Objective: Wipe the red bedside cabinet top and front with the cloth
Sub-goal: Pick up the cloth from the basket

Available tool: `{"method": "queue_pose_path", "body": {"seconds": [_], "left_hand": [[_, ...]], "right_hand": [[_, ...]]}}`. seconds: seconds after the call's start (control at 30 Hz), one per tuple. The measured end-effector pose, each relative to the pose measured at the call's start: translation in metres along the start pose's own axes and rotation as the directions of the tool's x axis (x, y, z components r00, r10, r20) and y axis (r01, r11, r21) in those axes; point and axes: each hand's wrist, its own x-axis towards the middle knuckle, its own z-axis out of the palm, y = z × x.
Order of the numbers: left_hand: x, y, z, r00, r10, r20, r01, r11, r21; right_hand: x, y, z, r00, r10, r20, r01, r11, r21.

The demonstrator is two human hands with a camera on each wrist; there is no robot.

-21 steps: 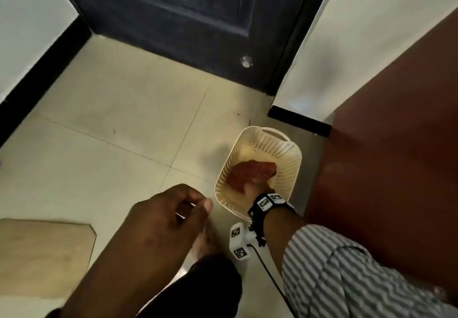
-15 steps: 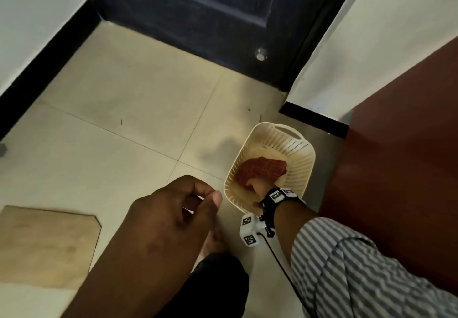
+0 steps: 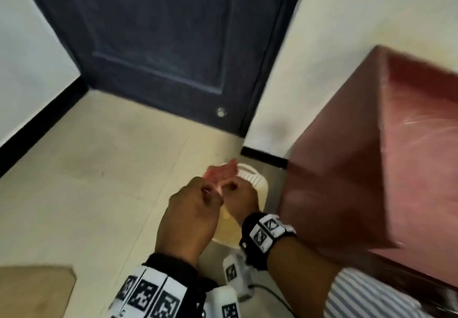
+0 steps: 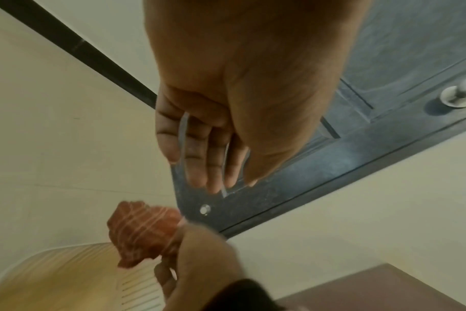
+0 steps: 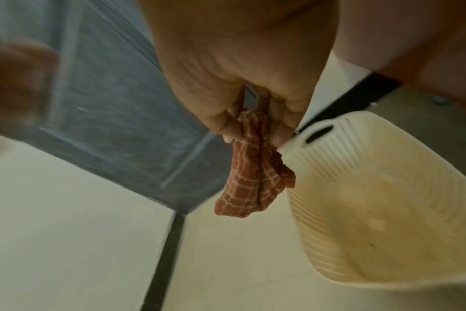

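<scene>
My right hand (image 3: 238, 194) pinches a red checked cloth (image 3: 221, 172) between thumb and fingers and holds it above a cream plastic basket (image 3: 255, 181). In the right wrist view the cloth (image 5: 253, 168) hangs bunched from the right hand (image 5: 253, 134), beside the basket's rim (image 5: 319, 130). My left hand (image 3: 198, 201) is close beside the right one. In the left wrist view its fingers (image 4: 208, 164) are loosely extended, hold nothing and stay apart from the cloth (image 4: 144, 233). The red bedside cabinet (image 3: 371, 169) stands at the right, its side and top in view.
The basket sits on a pale tiled floor (image 3: 99, 169) next to the cabinet. A dark door (image 3: 161, 45) with a round stopper (image 3: 221, 112) closes the far side. A flat wooden board (image 3: 32, 290) lies on the floor at the lower left. White walls have black skirting (image 3: 262, 156).
My right hand has lifted the cloth out of the basket. My left hand has moved forward next to it. The view has swung up and right, showing more of the cabinet.
</scene>
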Motion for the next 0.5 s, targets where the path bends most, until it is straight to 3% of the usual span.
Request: {"method": "queue_pose_path", "body": {"seconds": [0.1,0.17,0.2,0.3,0.37,0.4,0.5], "left_hand": [[-0.007,0.028,0.004,0.975,0.115,-0.192,-0.140,0.983,-0.121],[-0.024,0.054,0.003,0.955,0.185,-0.234,-0.221,0.966,-0.137],[-0.031,0.062,0.001,0.948,0.218,-0.231,-0.255,0.956,-0.144],[-0.067,0.095,0.004,0.924,0.338,-0.178,-0.367,0.914,-0.170],[-0.097,0.122,0.010,0.893,0.434,-0.115,-0.447,0.884,-0.136],[-0.110,0.134,0.015,0.871,0.486,-0.073,-0.491,0.865,-0.103],[-0.153,0.172,0.037,0.792,0.607,0.068,-0.608,0.794,-0.011]], "right_hand": [[-0.070,-0.066,-0.056,0.957,-0.264,0.121,0.263,0.965,0.026],[-0.127,-0.095,-0.109,0.907,-0.400,0.130,0.407,0.913,-0.033],[-0.152,-0.101,-0.133,0.903,-0.409,0.134,0.414,0.910,-0.014],[-0.234,-0.110,-0.213,0.926,-0.357,0.126,0.335,0.928,0.166],[-0.279,-0.104,-0.261,0.941,-0.337,0.036,0.305,0.888,0.345],[-0.293,-0.098,-0.282,0.960,-0.279,-0.020,0.254,0.840,0.480],[-0.327,-0.066,-0.343,0.993,-0.115,-0.034,0.092,0.546,0.833]]}}
